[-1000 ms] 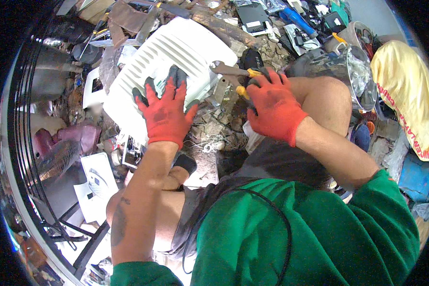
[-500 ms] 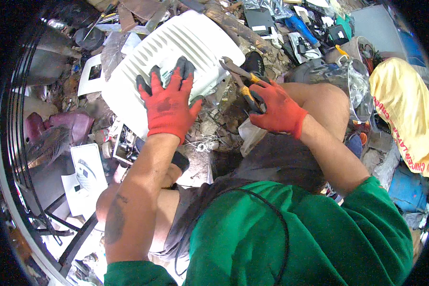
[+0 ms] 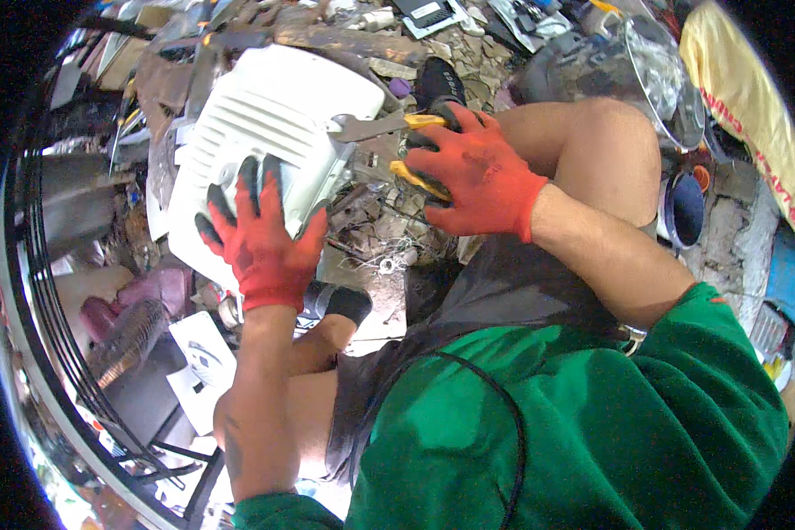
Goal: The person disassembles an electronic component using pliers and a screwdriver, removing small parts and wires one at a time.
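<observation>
A white plastic housing point(image 3: 265, 97) with a row of ribbed slots lies tilted in front of me. My left hand point(image 3: 269, 238), in a red glove with dark fingertips, rests on its lower face with fingers spread. My right hand point(image 3: 481, 177), gloved alike, is wrapped round pliers point(image 3: 375, 128) with yellow and black handles. The handles stand apart, and the metal jaws reach the housing's right edge. Whether the jaws grip the plastic there, I cannot tell.
My bent knees flank the housing, with a dark shoe point(image 3: 440, 84) beyond it. Rubble and thin wires point(image 3: 393, 256) lie between. A clear plastic container point(image 3: 654, 79) and a yellow sack point(image 3: 751, 106) stand right. A black metal rack point(image 3: 57, 336) runs along the left.
The pliers' handles have spread wider, and their jaws have swung to point left at the housing's edge. My left hand has slid lower on the housing. The whole view has shifted.
</observation>
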Available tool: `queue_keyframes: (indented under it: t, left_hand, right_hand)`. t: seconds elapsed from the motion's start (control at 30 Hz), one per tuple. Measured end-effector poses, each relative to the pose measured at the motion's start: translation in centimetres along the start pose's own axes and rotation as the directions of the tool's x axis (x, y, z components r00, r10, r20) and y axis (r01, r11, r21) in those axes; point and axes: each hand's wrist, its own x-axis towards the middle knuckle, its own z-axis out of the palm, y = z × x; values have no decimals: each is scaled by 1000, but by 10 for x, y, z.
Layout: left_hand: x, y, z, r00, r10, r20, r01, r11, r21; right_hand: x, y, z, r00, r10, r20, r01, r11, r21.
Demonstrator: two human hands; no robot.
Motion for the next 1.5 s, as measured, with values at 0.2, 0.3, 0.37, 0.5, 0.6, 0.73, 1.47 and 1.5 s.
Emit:
queue_keyframes:
  t: [0.2,0.3,0.37,0.5,0.6,0.73,1.47,1.5]
  left_hand:
    - [14,9,-3,977,9,-213,-18,999,-43]
    - [29,7,-6,979,68,-194,-83,994,-71]
    - [43,8,-6,987,107,-121,-110,994,-22]
    - [67,7,-1,994,108,-33,-108,994,-20]
    - [71,5,4,989,148,2,-148,988,44]
    - [68,4,11,986,161,-37,-159,986,42]
    - [67,5,14,991,124,-48,-125,992,-26]
    - [67,4,15,991,126,-51,-128,991,-30]
  right_hand:
    - [1,0,1,999,-22,-25,21,999,-28]
    - [1,0,1,1000,-7,-9,7,1000,-12]
    - [1,-2,1,1000,-2,-24,2,1000,5]
    - [-2,-6,0,997,-9,-80,10,1000,6]
    - [-1,-7,0,998,1,-70,-1,1000,2]
    - [-1,-10,-3,999,15,-44,-15,1000,7]
    - [-1,-21,-1,998,22,-64,-26,997,-74]
    - [0,-23,-2,998,25,-56,-29,997,-72]
